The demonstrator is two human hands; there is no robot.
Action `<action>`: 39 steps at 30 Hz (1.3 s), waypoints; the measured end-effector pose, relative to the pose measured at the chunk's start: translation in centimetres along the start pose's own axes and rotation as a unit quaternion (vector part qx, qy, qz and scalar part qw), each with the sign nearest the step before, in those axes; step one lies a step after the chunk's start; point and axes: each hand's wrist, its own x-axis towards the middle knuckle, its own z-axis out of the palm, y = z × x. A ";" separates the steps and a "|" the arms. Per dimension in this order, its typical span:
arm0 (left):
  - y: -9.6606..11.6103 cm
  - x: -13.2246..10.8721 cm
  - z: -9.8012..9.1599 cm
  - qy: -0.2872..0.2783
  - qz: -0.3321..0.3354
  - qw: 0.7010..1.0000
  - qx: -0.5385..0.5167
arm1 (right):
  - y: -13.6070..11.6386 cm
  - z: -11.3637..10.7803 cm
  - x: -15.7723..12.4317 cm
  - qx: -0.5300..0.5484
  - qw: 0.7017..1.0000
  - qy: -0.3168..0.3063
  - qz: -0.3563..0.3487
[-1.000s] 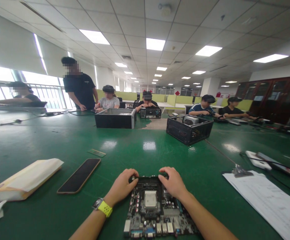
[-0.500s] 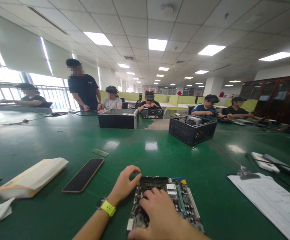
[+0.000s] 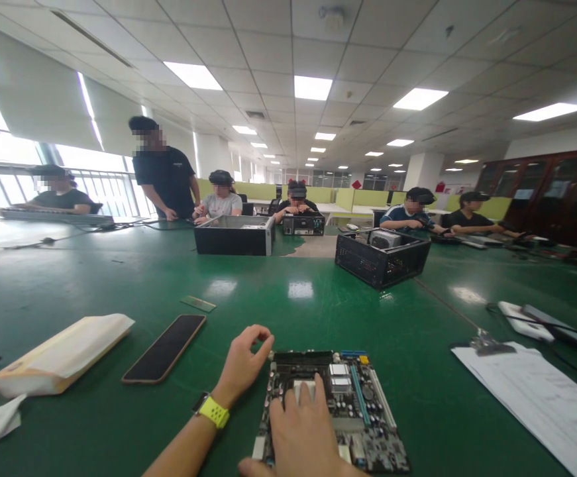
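Note:
A motherboard (image 3: 340, 424) lies flat on the green table in front of me. My right hand (image 3: 303, 424) is over its left half, fingers stretched out and apart. Its fingertips reach a pale square (image 3: 304, 384) that looks like the processor socket area, partly covered by the fingers. Just off the board's far left corner is my left hand (image 3: 248, 358), its fingers curled and thumb against the index finger. Whether anything small sits in that pinch is hidden. A yellow-green watch strap (image 3: 213, 412) circles the left wrist.
Left of me lie a phone (image 3: 165, 349), a thin green strip (image 3: 198, 304) and a paper-wrapped packet (image 3: 64, 351). A clipboard with papers (image 3: 531, 397) lies right. Farther off stand computer cases (image 3: 233, 237), (image 3: 382, 258); several people are around the table.
My right hand has shifted left and back toward me, uncovering the pale square and more of the board. My left hand has drawn slightly away from the board's corner.

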 end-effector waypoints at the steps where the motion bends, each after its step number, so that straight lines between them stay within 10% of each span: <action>1: -0.1 0.0 0.0 0.005 0.000 1.000 0.001 | 0.0 0.1 0.0 0.000 1.000 0.002 -0.002; 10: 0.1 0.1 -0.3 0.025 0.001 1.000 0.002 | 4.4 1.2 0.1 0.050 0.998 0.038 -0.032; 24: 0.1 0.0 -0.1 -0.008 -0.015 1.000 -0.002 | 20.5 1.5 6.5 -0.007 0.977 0.071 0.200; 39: 0.7 0.0 -0.2 -0.030 -0.011 0.999 0.007 | 15.4 0.1 4.3 0.011 0.983 0.071 0.166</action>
